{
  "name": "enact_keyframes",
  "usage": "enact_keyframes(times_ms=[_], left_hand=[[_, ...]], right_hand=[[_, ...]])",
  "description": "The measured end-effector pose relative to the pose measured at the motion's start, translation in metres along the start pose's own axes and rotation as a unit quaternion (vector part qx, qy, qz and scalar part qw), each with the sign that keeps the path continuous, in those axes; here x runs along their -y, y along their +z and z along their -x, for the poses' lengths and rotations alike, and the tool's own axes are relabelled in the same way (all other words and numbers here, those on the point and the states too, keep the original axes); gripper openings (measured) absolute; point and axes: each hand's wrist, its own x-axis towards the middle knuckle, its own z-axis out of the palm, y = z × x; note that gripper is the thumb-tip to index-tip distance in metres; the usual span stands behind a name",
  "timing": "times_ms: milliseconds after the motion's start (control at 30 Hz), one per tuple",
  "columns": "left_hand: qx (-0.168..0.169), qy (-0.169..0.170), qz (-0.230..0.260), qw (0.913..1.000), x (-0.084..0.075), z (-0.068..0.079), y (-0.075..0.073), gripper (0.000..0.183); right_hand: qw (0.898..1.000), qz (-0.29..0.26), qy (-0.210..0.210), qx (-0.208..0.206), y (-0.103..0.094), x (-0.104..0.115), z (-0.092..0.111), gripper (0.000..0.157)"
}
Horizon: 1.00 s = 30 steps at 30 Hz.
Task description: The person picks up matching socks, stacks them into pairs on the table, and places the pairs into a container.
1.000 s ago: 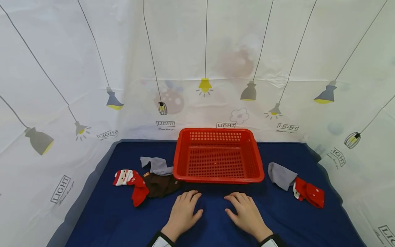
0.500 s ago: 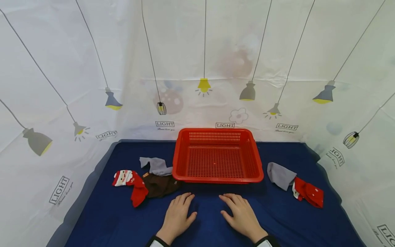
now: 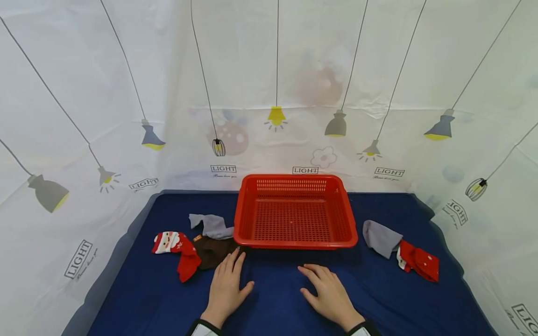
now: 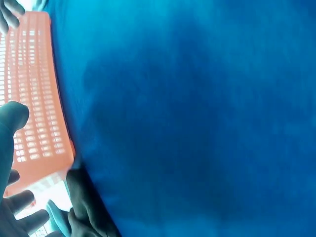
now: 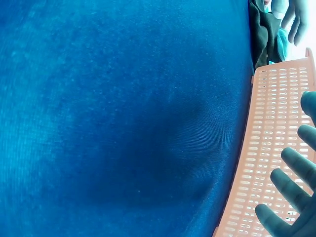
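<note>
My left hand (image 3: 227, 287) hovers with relaxed, spread fingers, its fingertips at the near edge of a brown sock (image 3: 213, 252). My right hand (image 3: 329, 295) is also relaxed and holds nothing, in front of the red plastic basket (image 3: 294, 244). Left of the basket, a grey sock (image 3: 213, 227) lies behind the brown one, and a red sock with a Santa face (image 3: 180, 252) lies beside it. To the basket's right are another grey sock (image 3: 381, 238) and a folded red sock (image 3: 421, 262). In the left wrist view the brown sock (image 4: 89, 205) appears dark beside the basket's corner.
A dark blue cloth (image 3: 277, 298) covers the table. White curtain (image 3: 269, 60) printed with lamps surrounds the table at the back and both sides. The basket stands at the middle of the table, near the back.
My left hand has moved left and forward from before the basket toward the brown sock. My right hand first shifted slightly left, then stayed nearly still. The socks and basket have not moved.
</note>
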Motion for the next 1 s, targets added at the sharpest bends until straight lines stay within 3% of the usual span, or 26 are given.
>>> enact_keyframes(times_ms=[333,667,1000], left_hand=[[-0.021,-0.035,-0.027,0.9988,0.028,-0.008,-0.002,0.083],[-0.069,-0.028,-0.051,0.9959,0.052,-0.02,-0.005,0.078],[-0.048,-0.034,-0.071,0.9958,0.066,-0.029,-0.008,0.067]], right_hand=[[1.0,0.0,0.001,-0.004,0.0,0.001,0.0,0.056],[1.0,0.0,-0.003,-0.014,0.001,0.002,0.001,0.056],[1.0,-0.008,0.015,0.001,0.0,0.005,0.001,0.054]])
